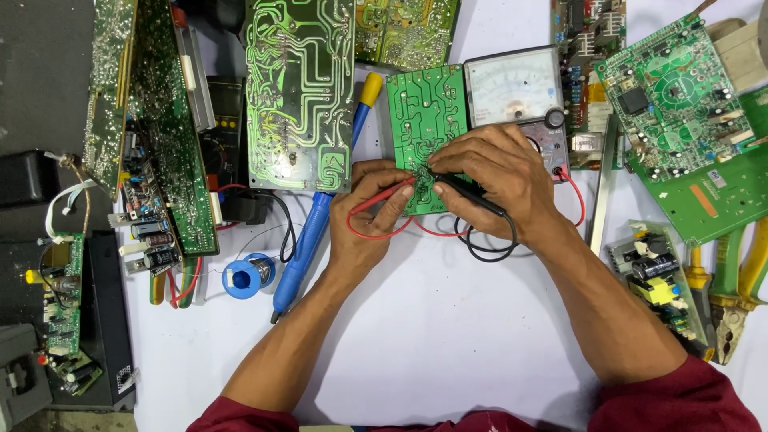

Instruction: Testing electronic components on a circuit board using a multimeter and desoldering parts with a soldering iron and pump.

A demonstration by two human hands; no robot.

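The left hand (374, 210) pinches the red test probe (390, 194) between thumb and fingers, its tip angled onto the solder side of the small green circuit board (422, 112). The right hand (494, 178) is closed round the black test probe (470, 194), whose tip meets the same board just beside the red one. The two hands sit close together, nearly touching, over the board's lower edge. Red and black leads (480, 248) loop on the white table (432, 336) beneath the wrists.

Just beyond the right hand's knuckles lies the analogue multimeter (516, 92), dial face up, touching the board's right edge. The step in hand looks like probing two solder points while the meter reads; the next move likely calls for steady tips and a glance at the needle.

Left of the left hand lie a blue soldering iron (316, 232) and a solder spool (248, 274). Yellow-handled pliers (732, 292) lie well to the right.
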